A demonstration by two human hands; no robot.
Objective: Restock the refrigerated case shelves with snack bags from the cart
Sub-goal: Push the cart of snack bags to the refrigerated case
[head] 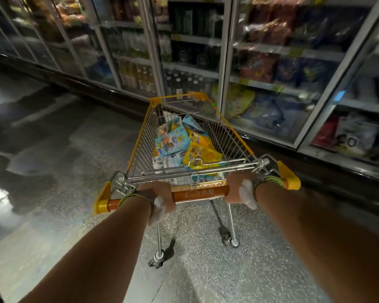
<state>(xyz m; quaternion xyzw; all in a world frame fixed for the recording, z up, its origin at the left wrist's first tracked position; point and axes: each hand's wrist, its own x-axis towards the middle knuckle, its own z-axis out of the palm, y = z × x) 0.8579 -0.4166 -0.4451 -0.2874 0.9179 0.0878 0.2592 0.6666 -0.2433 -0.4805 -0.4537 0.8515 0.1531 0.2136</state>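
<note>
your snack bags (182, 145) are glossy plastic packs, light blue ones with cartoon prints and bright yellow ones, lying loosely heaped on each other. they sit in the cart (140, 136), a wire basket with yellow rim trim and yellow corner caps, and fill its near half up to about mid-height. under the bags a white pack shows at the basket's near left.

your left hand (160, 197) is wrapped around the orange handle (200, 193) left of its middle, fingers curled over the bar. your right hand (239, 189) grips the same bar toward its right end, fingers curled over it too. each wrist wears a dark band with a green stripe.

the case (278, 62) runs along your right behind glass doors. its shelves hold blurred bags in red, blue and yellow-green; further left, the shelves hold bottles. the cart's nose points at the case, close to the doors.
</note>
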